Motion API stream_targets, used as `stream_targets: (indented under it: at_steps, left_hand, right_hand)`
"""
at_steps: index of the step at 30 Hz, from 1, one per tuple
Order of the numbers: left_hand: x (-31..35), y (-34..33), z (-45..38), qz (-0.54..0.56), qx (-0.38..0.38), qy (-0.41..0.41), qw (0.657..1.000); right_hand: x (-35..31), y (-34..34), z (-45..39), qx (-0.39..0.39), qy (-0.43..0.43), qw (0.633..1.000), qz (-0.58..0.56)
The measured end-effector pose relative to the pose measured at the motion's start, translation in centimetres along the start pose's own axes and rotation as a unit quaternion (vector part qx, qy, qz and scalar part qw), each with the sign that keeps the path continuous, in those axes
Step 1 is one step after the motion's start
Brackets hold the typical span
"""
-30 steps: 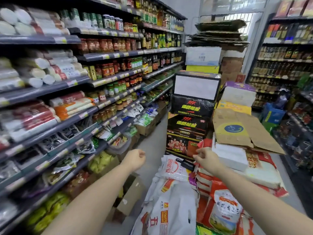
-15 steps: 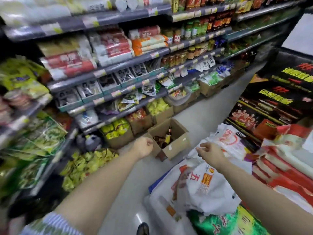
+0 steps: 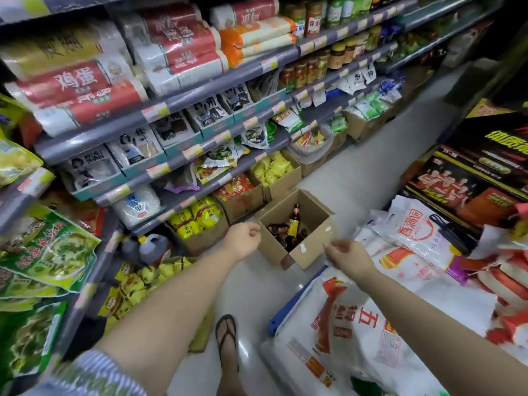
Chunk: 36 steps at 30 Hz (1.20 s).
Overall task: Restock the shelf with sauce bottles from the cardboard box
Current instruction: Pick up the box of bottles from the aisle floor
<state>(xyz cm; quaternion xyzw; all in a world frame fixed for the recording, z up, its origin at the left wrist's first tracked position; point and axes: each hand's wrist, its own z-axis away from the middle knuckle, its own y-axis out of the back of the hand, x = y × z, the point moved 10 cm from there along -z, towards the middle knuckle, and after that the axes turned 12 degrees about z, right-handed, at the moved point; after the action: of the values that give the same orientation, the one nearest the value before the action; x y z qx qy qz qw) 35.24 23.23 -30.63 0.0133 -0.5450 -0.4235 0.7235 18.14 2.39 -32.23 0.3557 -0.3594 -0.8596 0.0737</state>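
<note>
An open cardboard box sits on the pale floor at centre frame, its flaps folded outward, just in front of the lowest tier of the shelf that fills the left and upper part of the frame. Inside the box are dark sauce bottles; one upright bottle with a yellow label stands taller than the rest (the exact count cannot be told). The left hand hovers at the box's left edge, fingers curled loosely into the palm and holding nothing. The right hand hovers just beside the box's lower right corner, thumb and forefinger drawn close together; whether they pinch anything cannot be told. Neither hand touches a bottle. The shelf carries rolled noodle packs at upper left, jars at upper centre and bagged goods on the lower tiers, with further cartons of yellow packets along the floor line. White rice sacks with red print are stacked at lower right, and dark printed cases stand at right. A foot in a flip-flop appears at bottom centre, and a striped sleeve at lower left.
</note>
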Motion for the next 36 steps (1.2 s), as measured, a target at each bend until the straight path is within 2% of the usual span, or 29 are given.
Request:
stream_targets:
  at_steps: [9,18,27,36]
  left_hand:
    - [-1.0,4.7,-16.2,-0.020,-0.116,-0.040,0.992]
    - [-3.0,5.4,-25.8,-0.023,-0.144,-0.014,0.989]
    - [-0.5,1.1,-34.2,-0.038,-0.195,-0.010,0.980]
    - [0.1,-8.5,-42.5,-0.023,-0.215,0.009,0.976]
  right_hand:
    - [-5.6,-6.2,-10.4,0.065,-0.149,0.984,-0.072]
    - [-5.7,-6.6,-14.5,0.092,-0.217,0.969,-0.079]
    - [-3.7,-6.1,-20.3,0.081,-0.262,0.954,-0.119]
    - [1.5,-6.3,-29.0,0.066,-0.303,0.935,-0.170]
